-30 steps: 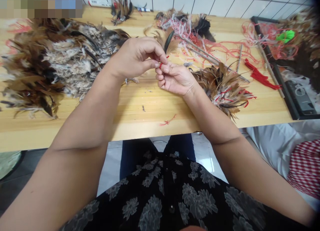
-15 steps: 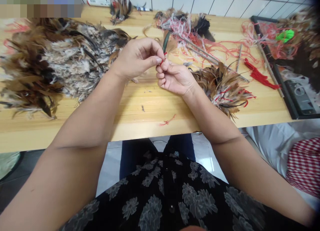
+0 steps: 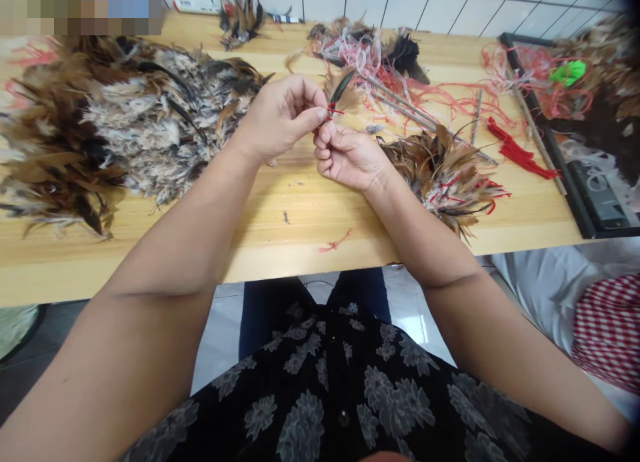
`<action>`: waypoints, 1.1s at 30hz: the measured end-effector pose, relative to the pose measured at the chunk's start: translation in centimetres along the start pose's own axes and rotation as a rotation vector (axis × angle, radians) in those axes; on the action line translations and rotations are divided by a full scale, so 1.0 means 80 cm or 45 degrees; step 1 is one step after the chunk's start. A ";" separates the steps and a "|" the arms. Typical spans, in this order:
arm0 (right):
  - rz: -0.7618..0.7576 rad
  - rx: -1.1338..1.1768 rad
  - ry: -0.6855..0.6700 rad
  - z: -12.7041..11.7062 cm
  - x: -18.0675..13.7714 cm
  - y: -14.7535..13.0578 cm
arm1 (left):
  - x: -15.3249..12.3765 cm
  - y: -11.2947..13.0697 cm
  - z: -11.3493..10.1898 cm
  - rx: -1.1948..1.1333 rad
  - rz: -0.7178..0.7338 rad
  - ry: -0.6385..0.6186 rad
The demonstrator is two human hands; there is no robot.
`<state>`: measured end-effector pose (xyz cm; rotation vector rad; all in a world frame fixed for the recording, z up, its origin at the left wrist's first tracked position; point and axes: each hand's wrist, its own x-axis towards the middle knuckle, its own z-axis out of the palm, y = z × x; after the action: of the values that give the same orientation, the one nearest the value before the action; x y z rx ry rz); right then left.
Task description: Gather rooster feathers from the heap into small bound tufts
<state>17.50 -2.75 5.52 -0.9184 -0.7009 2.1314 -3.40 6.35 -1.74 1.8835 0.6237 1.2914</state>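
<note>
Over the wooden table, my left hand [image 3: 293, 112] is closed in a pinch at a short red thread [image 3: 336, 110]. The thread lies around the lower part of a few feathers [image 3: 343, 85], one dark and glossy, others brown. Just below, my right hand [image 3: 353, 157] pinches the quill ends of these feathers, its other fingers curled in. The two hands' fingertips nearly touch, and they hide the quill tips. Close to my right wrist lies a pile of brown feather bunches [image 3: 435, 165] with red ties. A hank of red thread [image 3: 520, 149] lies farther right.
A large heap of brown and whitish feathers [image 3: 150, 122] covers the table's left. Tangled pink and white strings [image 3: 365, 55] and thin sticks [image 3: 407, 105] lie behind my hands. At right is a black-framed tray [image 3: 570, 182] with a phone [image 3: 607, 195]. A pink string scrap [image 3: 336, 241] lies near the front edge.
The dark feather has tipped to the right, and the red thread's end now sticks out to the right above my fingers. My left hand has shifted very slightly; the right is almost still.
</note>
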 end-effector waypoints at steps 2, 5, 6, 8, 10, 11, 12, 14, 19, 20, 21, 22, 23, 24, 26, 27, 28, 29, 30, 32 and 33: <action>-0.003 -0.019 0.018 0.001 0.000 0.000 | 0.000 -0.001 -0.002 0.020 -0.051 0.009; -0.008 -0.030 0.049 0.001 0.002 0.000 | 0.000 -0.005 -0.005 0.092 -0.130 0.075; -0.011 -0.027 0.058 0.000 0.004 0.001 | 0.000 -0.007 -0.005 0.127 -0.123 0.092; -0.020 -0.013 0.072 -0.002 0.008 0.002 | 0.000 -0.008 -0.004 0.207 -0.079 0.135; -0.033 0.001 0.077 -0.004 0.011 0.003 | 0.001 -0.008 -0.001 0.269 -0.038 0.180; -0.037 0.004 0.080 -0.005 0.013 0.004 | 0.002 -0.008 0.001 0.284 -0.023 0.210; -0.041 0.006 0.081 -0.005 0.013 0.004 | 0.003 -0.008 0.002 0.287 -0.008 0.238; -0.044 0.013 0.076 -0.005 0.013 0.004 | 0.006 -0.009 0.004 0.264 0.005 0.258; -0.049 0.058 0.066 -0.004 0.011 0.003 | 0.007 -0.019 0.002 0.140 -0.019 0.220; -0.052 0.070 0.062 -0.004 0.011 0.003 | 0.006 -0.022 0.001 0.111 -0.014 0.202; -0.055 0.081 0.053 -0.004 0.011 0.003 | 0.005 -0.025 0.000 0.078 -0.009 0.188; -0.056 0.089 0.043 -0.005 0.011 0.003 | 0.004 -0.027 -0.001 0.043 -0.009 0.181; -0.056 0.094 0.032 -0.005 0.011 0.003 | 0.004 -0.028 -0.002 0.009 -0.011 0.175; -0.057 0.095 0.023 -0.005 0.010 0.002 | 0.003 -0.029 -0.003 -0.020 -0.011 0.171; -0.055 0.099 0.019 -0.003 0.008 0.001 | 0.001 -0.029 -0.006 -0.056 -0.015 0.159; -0.053 0.102 0.023 -0.002 0.007 0.000 | 0.001 -0.028 -0.007 -0.064 -0.024 0.154; -0.051 0.106 0.029 -0.001 0.006 0.000 | 0.001 -0.027 -0.007 -0.068 -0.041 0.157; -0.050 0.113 0.034 -0.001 0.005 -0.001 | 0.001 -0.027 -0.007 -0.069 -0.060 0.175; -0.047 0.121 0.037 0.000 0.005 -0.001 | 0.001 -0.026 -0.007 -0.069 -0.077 0.204; -0.044 0.134 0.040 -0.001 0.005 0.000 | 0.001 -0.025 -0.004 -0.071 -0.094 0.253; -0.043 0.137 0.040 -0.002 0.006 0.000 | 0.001 -0.024 -0.003 -0.067 -0.093 0.267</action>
<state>17.35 -2.34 5.24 -0.8741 -0.5763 2.0987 -3.55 7.59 -3.19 1.6805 0.7514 1.4546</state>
